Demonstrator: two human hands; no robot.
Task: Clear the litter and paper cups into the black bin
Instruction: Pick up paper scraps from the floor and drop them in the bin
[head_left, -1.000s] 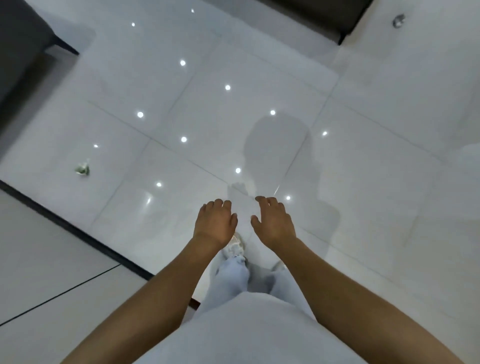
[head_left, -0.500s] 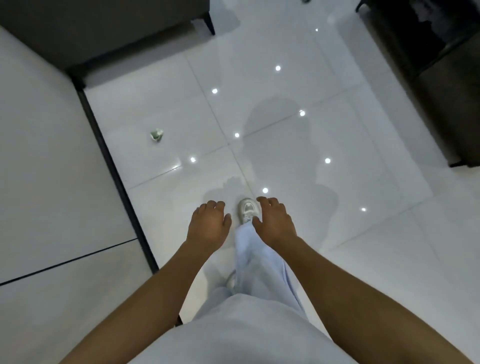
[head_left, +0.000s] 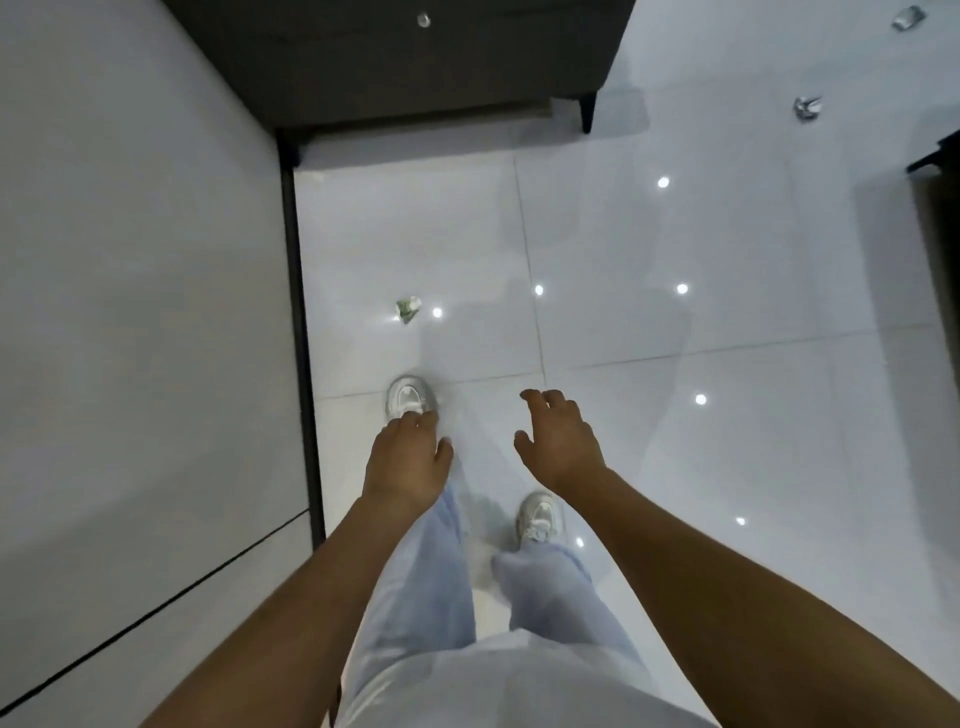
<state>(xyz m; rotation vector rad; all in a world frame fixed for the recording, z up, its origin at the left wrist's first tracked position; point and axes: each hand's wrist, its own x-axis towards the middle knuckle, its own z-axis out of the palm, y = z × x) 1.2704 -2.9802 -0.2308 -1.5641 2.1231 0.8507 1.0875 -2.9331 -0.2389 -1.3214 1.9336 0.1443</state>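
1. Standing on a glossy white tiled floor (head_left: 675, 249), seen from above; two arms stretched forward and down.
2. Left hand (head_left: 405, 460): palm down, fingers loosely curled, empty, hanging over the toe of the forward white shoe (head_left: 408, 400).
3. Right hand (head_left: 558, 447): palm down, fingers spread apart and a little bent, empty, over bare tile.
4. Second white shoe (head_left: 537, 519) set further back, below the right wrist; pale blue trousers (head_left: 431, 577) down both legs.
5. Litter on the floor, three pieces counted:
 - one crumpled greenish-white scrap (head_left: 408, 309) lying ahead of the forward shoe, near the dark strip (head_left: 298, 338) along the floor's left edge, well apart from both hands;
 - one crumpled silvery piece (head_left: 806, 109) far off at upper right;
 - one more silvery piece (head_left: 908, 18) at the top right corner, partly cut by the frame edge.
6. Surroundings: pale panelled wall (head_left: 140, 260) filling the left side; dark cabinet (head_left: 405, 57) on a short black leg at the top, with one small round knob (head_left: 423, 20); dark furniture edge (head_left: 935, 176) at the right.
7. Between the hands and the nearest scrap: only open tile and the forward shoe.
8. Ceiling lights mirrored as small bright dots across the tiles.
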